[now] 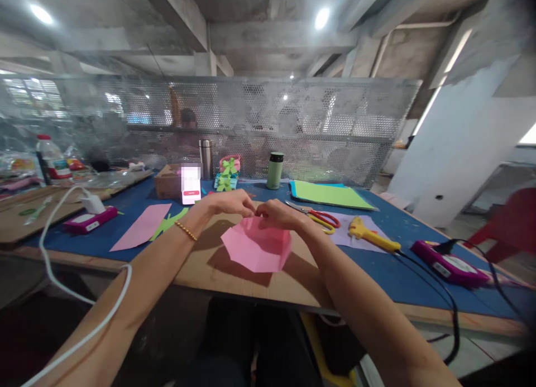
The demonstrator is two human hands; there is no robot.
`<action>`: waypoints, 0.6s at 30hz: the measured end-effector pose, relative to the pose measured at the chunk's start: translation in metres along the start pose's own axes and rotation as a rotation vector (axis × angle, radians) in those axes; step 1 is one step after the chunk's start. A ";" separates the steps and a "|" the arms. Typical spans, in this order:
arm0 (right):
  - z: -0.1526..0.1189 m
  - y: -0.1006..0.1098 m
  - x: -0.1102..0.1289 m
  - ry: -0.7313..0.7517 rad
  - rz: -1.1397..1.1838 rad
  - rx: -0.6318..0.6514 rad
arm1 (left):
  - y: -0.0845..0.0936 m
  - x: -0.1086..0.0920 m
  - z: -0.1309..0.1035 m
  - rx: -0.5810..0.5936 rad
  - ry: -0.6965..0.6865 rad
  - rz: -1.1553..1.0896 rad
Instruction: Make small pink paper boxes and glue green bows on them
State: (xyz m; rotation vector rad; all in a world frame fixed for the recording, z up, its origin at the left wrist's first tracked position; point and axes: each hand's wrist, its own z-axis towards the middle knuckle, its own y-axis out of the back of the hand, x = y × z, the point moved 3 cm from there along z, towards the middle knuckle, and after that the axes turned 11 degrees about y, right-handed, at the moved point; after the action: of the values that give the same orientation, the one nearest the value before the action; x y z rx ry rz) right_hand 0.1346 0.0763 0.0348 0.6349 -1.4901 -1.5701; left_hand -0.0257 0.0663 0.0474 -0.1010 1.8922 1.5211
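Observation:
A pink sheet of paper [257, 247] with angled edges and folds stands partly raised over a brown board [201, 270]. At its far edge my left hand [235, 201] and my right hand [275, 214] meet, fingers bent and pinched together. My right hand grips the paper's raised far side. My left fingertips press at the same edge, close against the right ones; the exact pinch point is small and partly hidden. Just right of my right hand lie scissors [322, 218] with red and yellow handles.
A yellow glue gun [372, 235] rests on lilac paper, its cord running to a purple power strip [450, 263]. Green sheets [330, 194], a green tumbler [275, 171], a steel flask [205, 159] and a phone [191, 189] stand behind. Pink paper [142, 226] lies left; a white cable [121, 297] crosses my left arm.

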 end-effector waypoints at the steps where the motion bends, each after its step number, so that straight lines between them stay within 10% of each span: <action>1: -0.003 -0.001 -0.004 -0.018 -0.013 -0.007 | 0.004 0.002 -0.003 -0.021 0.026 -0.073; 18: -0.013 -0.006 -0.028 -0.144 -0.061 -0.002 | -0.021 0.015 0.012 -0.124 0.254 0.065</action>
State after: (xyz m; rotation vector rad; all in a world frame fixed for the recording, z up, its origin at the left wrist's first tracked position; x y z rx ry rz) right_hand 0.1579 0.0930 0.0214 0.5807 -1.5880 -1.6940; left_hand -0.0217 0.0759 0.0204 -0.3044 2.0107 1.7383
